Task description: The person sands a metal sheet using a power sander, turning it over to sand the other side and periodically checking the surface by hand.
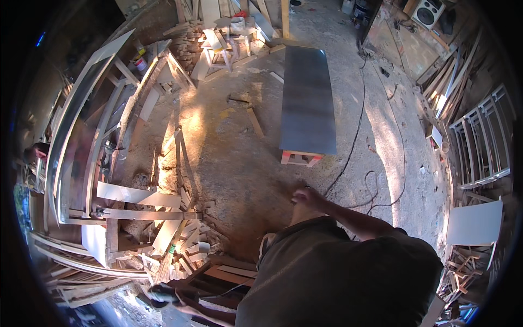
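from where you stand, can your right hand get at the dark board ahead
Probably not without a step forward: the right hand is near the body, short of the dark board. Nothing visible stands between them, though, so the way looks free.

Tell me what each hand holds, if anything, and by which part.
The left hand seems to hold a dark object by its right end, though blur hides the exact grip. Whether the curled right hand holds anything cannot be told.
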The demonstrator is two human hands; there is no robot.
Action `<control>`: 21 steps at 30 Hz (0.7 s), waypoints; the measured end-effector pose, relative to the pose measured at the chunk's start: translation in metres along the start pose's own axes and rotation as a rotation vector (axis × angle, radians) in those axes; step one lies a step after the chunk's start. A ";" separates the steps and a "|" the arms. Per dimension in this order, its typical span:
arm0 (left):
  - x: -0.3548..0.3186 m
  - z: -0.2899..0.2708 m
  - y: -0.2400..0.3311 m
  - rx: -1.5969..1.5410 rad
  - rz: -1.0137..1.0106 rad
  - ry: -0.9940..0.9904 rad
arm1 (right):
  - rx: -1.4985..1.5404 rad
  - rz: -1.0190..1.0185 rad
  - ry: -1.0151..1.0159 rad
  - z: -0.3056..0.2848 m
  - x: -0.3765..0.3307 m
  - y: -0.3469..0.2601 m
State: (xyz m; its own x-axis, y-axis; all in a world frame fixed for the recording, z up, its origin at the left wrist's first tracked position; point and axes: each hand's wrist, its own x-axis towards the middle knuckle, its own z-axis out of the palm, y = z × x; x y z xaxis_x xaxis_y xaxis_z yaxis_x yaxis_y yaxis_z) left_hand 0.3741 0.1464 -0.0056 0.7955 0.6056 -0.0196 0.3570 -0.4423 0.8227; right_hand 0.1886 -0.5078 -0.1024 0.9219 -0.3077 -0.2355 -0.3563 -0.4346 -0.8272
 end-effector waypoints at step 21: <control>-0.570 0.545 0.291 0.140 0.433 -1.586 | 1.780 0.123 0.457 -0.258 0.082 0.125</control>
State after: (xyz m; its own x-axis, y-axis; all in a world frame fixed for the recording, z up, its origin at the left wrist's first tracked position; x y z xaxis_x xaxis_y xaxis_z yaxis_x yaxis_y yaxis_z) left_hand 0.2918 -0.6878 -0.0640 0.4860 -0.7700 -0.4134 -0.0425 -0.4933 0.8688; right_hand 0.1807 -0.8060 -0.0935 0.6898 -0.5749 -0.4401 0.4333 0.8148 -0.3851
